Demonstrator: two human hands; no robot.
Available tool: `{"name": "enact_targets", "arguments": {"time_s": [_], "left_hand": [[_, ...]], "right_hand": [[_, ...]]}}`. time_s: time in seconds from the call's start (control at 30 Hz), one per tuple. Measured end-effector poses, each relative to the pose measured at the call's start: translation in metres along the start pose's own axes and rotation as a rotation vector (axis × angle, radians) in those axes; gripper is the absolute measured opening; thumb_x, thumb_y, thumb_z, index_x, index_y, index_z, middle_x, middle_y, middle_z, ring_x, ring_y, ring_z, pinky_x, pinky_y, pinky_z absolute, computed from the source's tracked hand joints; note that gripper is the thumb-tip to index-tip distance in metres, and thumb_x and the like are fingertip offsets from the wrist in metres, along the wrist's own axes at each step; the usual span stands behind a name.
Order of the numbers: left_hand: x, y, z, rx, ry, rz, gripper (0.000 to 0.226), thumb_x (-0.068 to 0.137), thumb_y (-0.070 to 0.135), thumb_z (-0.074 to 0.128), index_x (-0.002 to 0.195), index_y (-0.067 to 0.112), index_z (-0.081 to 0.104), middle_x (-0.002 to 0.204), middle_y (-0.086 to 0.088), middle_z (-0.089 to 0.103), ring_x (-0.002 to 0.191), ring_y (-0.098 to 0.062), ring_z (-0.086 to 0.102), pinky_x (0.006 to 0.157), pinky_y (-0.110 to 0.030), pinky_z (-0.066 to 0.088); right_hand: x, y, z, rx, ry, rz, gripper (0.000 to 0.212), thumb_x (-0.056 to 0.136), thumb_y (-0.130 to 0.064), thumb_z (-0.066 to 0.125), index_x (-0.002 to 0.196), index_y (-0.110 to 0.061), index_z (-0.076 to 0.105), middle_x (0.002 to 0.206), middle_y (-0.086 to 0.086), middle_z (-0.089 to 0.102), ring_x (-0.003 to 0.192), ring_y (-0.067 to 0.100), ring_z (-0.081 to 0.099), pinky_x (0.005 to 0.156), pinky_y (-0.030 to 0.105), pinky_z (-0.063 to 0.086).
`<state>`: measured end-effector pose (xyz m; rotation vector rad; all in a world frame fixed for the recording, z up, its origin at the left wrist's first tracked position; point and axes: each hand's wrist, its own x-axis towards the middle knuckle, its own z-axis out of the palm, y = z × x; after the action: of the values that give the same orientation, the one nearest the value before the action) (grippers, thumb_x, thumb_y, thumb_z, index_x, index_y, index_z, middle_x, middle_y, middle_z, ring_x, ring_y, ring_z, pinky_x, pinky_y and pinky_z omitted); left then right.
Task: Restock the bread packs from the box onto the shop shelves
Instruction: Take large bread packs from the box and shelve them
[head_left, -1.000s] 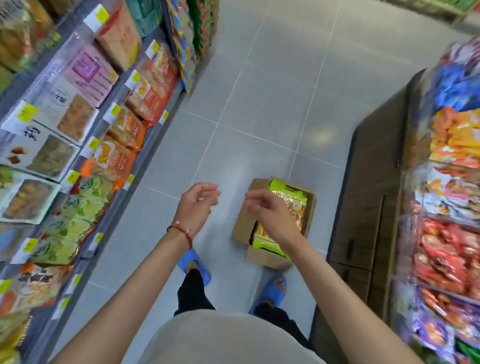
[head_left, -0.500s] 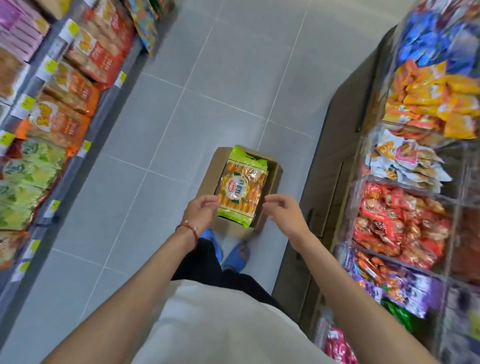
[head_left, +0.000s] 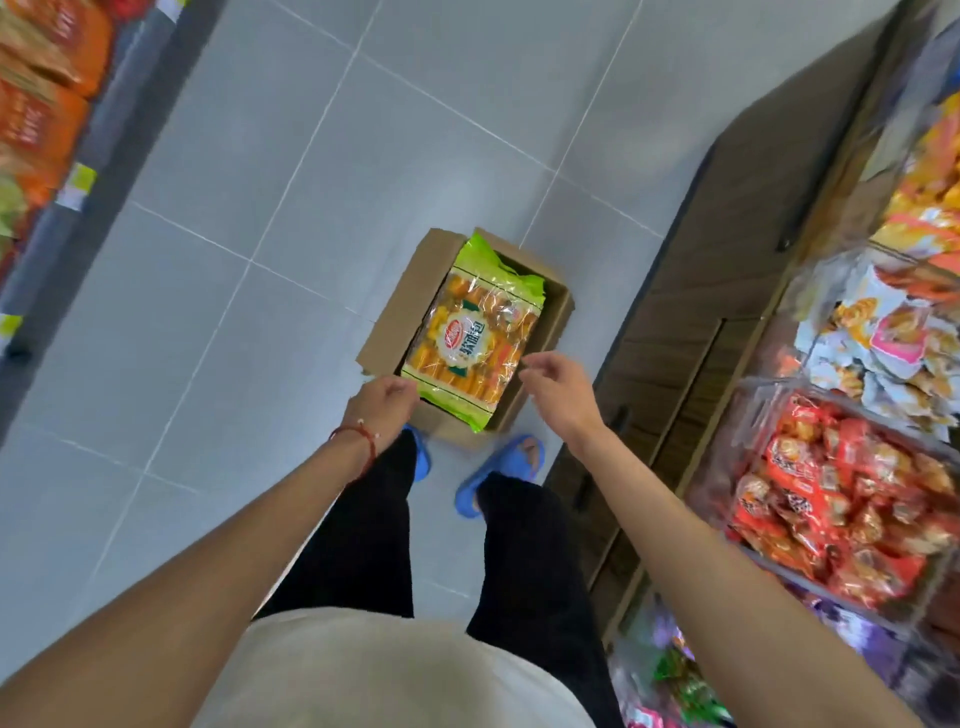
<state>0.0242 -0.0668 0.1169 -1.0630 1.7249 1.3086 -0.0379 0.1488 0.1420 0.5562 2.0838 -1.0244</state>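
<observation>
An open cardboard box (head_left: 554, 332) lies on the grey tiled floor in front of my feet. A green and orange bread pack (head_left: 475, 332) lies on top inside it, label up. My left hand (head_left: 382, 402) hovers at the pack's near left corner, fingers loosely curled, holding nothing. My right hand (head_left: 558, 389) hangs over the box's near right side, fingers relaxed and empty. Whether either hand touches the pack is unclear.
A shelf (head_left: 109, 156) with orange and green snack packs runs along the left. On the right stand a dark wooden cabinet (head_left: 691, 322) and clear bins (head_left: 852, 488) of red and yellow snack bags. My blue slippers (head_left: 498, 475) stand just behind the box.
My view has turned from the left shelf down to the box. Both hands have come lower and closer to the bread pack's near end.
</observation>
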Motion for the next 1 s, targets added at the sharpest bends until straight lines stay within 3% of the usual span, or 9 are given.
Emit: {"name": "enact_targets", "arguments": {"time_s": [0.2,0.37,0.47,0.53,0.63,0.77,0.87,0.93,1.0], "left_hand": [[0.066,-0.013,0.041,-0.057,0.060,-0.050,0.018,0.091,0.025,0.052,0.094,0.014,0.066,0.084,-0.002,0.063,0.075,-0.013,0.055,0.065,-0.023,0.040],[0.140,-0.047,0.095,-0.278,0.057,-0.232,0.039,0.076,0.043,0.057,0.098,0.012,0.067,0.107,-0.007,0.067,0.101,-0.025,0.064,0.085,-0.030,0.048],[0.177,-0.069,0.124,-0.533,0.131,-0.386,0.024,0.080,0.038,0.067,0.074,0.017,0.056,0.097,-0.007,0.060,0.091,-0.022,0.058,0.096,-0.043,0.051],[0.199,-0.086,0.142,-0.664,0.193,-0.486,0.024,0.083,0.034,0.072,0.075,0.019,0.055,0.085,-0.005,0.057,0.074,-0.019,0.054,0.082,-0.034,0.050],[0.244,-0.120,0.164,-0.849,0.240,-0.562,0.077,0.048,0.053,0.086,0.111,0.012,0.065,0.105,-0.004,0.069,0.085,-0.018,0.064,0.083,-0.033,0.053],[0.311,-0.157,0.190,-0.897,0.297,-0.637,0.124,0.029,0.073,0.081,0.138,0.022,0.048,0.126,0.002,0.063,0.115,-0.026,0.061,0.101,-0.044,0.047],[0.321,-0.137,0.192,-0.829,0.356,-0.564,0.133,0.029,0.084,0.077,0.144,0.034,0.033,0.133,0.007,0.055,0.125,-0.020,0.053,0.104,-0.045,0.042],[0.322,-0.127,0.196,-0.761,0.402,-0.512,0.125,0.038,0.084,0.071,0.142,0.030,0.028,0.132,0.003,0.051,0.121,-0.020,0.052,0.104,-0.046,0.044],[0.316,-0.114,0.194,-0.720,0.445,-0.486,0.117,0.041,0.088,0.065,0.137,0.028,0.033,0.129,-0.002,0.053,0.118,-0.025,0.056,0.100,-0.048,0.048]], "right_hand": [[0.111,0.013,0.022,-0.203,-0.044,0.042,0.026,0.097,-0.019,0.060,0.123,-0.017,0.065,0.105,-0.007,0.066,0.107,0.020,0.064,0.100,0.040,0.053],[0.200,0.034,0.039,-0.294,-0.056,0.021,0.046,0.097,-0.021,0.061,0.141,-0.012,0.052,0.125,0.001,0.062,0.110,0.022,0.062,0.088,0.033,0.051],[0.254,0.044,0.043,-0.303,-0.026,-0.020,0.063,0.098,-0.027,0.067,0.151,-0.009,0.040,0.144,0.008,0.055,0.126,0.025,0.057,0.100,0.034,0.051],[0.290,0.049,0.041,-0.382,-0.008,-0.082,0.066,0.098,-0.028,0.068,0.153,-0.008,0.039,0.152,0.008,0.049,0.133,0.025,0.052,0.111,0.029,0.044],[0.340,0.053,0.039,-0.476,-0.025,-0.152,0.064,0.097,-0.031,0.068,0.151,-0.009,0.041,0.146,0.009,0.053,0.119,0.022,0.056,0.086,0.016,0.040],[0.383,0.056,0.049,-0.553,-0.209,-0.190,0.082,0.094,-0.045,0.070,0.159,-0.014,0.030,0.154,0.006,0.050,0.130,0.025,0.055,0.110,0.034,0.042],[0.396,0.063,0.056,-0.557,-0.311,-0.206,0.078,0.097,-0.046,0.067,0.159,-0.013,0.031,0.119,-0.010,0.065,0.083,-0.002,0.065,0.089,0.004,0.044],[0.397,0.066,0.062,-0.532,-0.315,-0.220,0.086,0.088,-0.066,0.066,0.156,-0.020,0.039,0.115,-0.011,0.068,0.087,-0.003,0.068,0.099,0.020,0.050],[0.396,0.069,0.063,-0.518,-0.314,-0.225,0.095,0.070,-0.079,0.067,0.148,-0.029,0.047,0.130,-0.006,0.068,0.108,0.016,0.069,0.103,0.045,0.052]]}}
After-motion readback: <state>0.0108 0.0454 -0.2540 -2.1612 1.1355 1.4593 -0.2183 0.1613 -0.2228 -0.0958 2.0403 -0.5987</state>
